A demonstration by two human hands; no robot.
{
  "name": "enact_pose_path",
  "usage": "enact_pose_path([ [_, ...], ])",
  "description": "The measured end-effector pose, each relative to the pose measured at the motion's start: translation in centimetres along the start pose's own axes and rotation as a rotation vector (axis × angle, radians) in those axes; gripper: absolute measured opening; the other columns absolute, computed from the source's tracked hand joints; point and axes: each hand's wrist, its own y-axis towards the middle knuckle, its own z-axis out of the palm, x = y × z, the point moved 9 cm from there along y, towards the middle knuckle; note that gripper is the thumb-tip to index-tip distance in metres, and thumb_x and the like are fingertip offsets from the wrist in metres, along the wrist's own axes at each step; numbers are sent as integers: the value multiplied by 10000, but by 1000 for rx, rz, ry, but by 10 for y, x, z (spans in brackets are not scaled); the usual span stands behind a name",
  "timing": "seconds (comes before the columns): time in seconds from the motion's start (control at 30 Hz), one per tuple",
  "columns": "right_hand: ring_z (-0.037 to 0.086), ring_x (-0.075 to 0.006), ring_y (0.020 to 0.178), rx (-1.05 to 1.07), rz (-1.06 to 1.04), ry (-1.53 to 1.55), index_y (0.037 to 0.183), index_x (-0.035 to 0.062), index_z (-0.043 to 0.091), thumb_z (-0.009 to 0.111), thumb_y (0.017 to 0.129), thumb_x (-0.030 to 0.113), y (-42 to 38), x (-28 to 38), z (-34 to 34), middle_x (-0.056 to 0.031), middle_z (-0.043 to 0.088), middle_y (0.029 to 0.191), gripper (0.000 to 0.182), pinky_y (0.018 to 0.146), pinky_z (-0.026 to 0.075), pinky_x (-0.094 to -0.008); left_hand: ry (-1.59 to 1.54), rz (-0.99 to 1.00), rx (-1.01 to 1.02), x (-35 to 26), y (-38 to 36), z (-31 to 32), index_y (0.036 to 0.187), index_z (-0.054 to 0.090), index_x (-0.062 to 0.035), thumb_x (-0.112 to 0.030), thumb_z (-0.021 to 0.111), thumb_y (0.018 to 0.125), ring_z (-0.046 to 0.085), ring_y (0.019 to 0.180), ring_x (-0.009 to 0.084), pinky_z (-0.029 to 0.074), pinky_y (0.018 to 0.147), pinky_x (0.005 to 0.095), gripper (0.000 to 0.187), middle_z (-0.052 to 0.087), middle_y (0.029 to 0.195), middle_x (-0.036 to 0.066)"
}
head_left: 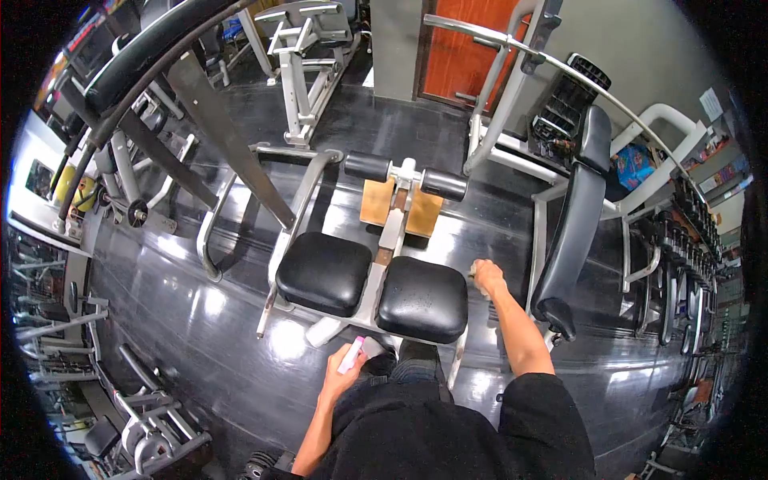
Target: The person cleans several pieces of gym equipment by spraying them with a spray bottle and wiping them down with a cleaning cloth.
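My left hand is closed around a small white and pink bottle, below the left seat pad. My right hand is closed on a light-coloured cloth or similar thing, just right of the right seat pad; what it is exactly is hard to make out. Two black padded seats, the left pad and the right pad, sit side by side on a white metal frame. Small droplets or specks show on the right pad. Beyond them are black foam rollers and a wooden footplate.
A black padded backrest on a frame stands to the right, under a long metal bar. Dark slanted machine arms rise at the left. Dumbbell racks line the far right. The black floor is shiny.
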Motion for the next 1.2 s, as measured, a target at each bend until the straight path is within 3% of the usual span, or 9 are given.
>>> enact_pose_path([
  [0.07, 640, -374, 1001, 115, 73, 181, 1083, 83, 642, 544, 820, 83, 7, 5, 17, -221, 652, 1074, 281, 880, 517, -439, 41, 2, -32, -2, 0, -4, 855, 611, -27, -161, 688, 859, 470, 566, 83, 409, 525, 274, 155, 518, 595, 24],
  [0.13, 608, -375, 1035, -229, -304, 412, 1153, 105, 607, 541, 833, 64, 32, 20, 47, -198, 643, 1071, 330, 897, 493, -441, 39, -8, -38, -4, 0, -5, 854, 612, -26, -163, 689, 858, 472, 562, 83, 412, 524, 275, 157, 522, 594, 25],
  [0.2, 566, -420, 1070, -218, -219, 548, 1206, 107, 569, 528, 835, 31, 26, 25, 63, -232, 617, 1092, 382, 914, 468, -445, 38, -26, -45, -1, 0, -5, 854, 613, -25, -164, 690, 857, 474, 559, 84, 415, 523, 277, 159, 527, 594, 27],
  [0.47, 566, -171, 966, 287, -45, 1313, 1290, 50, 567, 475, 952, 183, 56, 11, 109, -42, 628, 1115, 375, 864, 440, -304, 139, -108, 5, 13, -6, -2, 850, 613, -27, -177, 697, 856, 480, 580, 81, 421, 535, 277, 172, 529, 603, 28],
  [0.57, 577, -181, 1008, 281, -199, 1218, 1210, 36, 626, 489, 945, 233, 124, 22, 173, -65, 659, 1106, 357, 916, 429, -317, 200, -93, 27, -1, -5, 1, 843, 611, -29, -177, 700, 854, 469, 568, 86, 419, 534, 278, 173, 525, 601, 28],
  [0.67, 586, -220, 1114, 278, -297, 699, 1198, 130, 646, 493, 928, 330, 77, 85, 82, -105, 660, 1183, 369, 979, 413, -327, 256, -31, 37, -24, -1, 7, 838, 611, -29, -174, 704, 852, 470, 568, 86, 419, 534, 281, 173, 526, 602, 33],
  [0.97, 596, -275, 1088, 374, -573, 681, 1161, 153, 645, 477, 927, 329, 78, 237, 75, -104, 658, 1161, 338, 957, 423, -372, 282, -32, 5, -38, 2, 14, 877, 621, -28, -147, 689, 839, 510, 588, 109, 442, 569, 293, 143, 561, 643, 49],
  [1.13, 580, -266, 1122, 547, -641, 552, 1206, 121, 628, 478, 928, 404, 80, 223, 71, -100, 641, 1208, 423, 974, 420, -358, 272, -46, -28, -34, 1, 18, 867, 617, -25, -156, 700, 839, 516, 580, 121, 446, 567, 295, 158, 558, 636, 60],
  [1.2, 566, -256, 1141, 586, -438, 520, 1233, 141, 622, 472, 936, 399, 97, 188, 93, -100, 616, 1259, 420, 989, 413, -352, 259, -80, -31, -30, 1, 19, 865, 617, -26, -170, 710, 841, 522, 568, 136, 449, 560, 298, 173, 562, 630, 71],
])
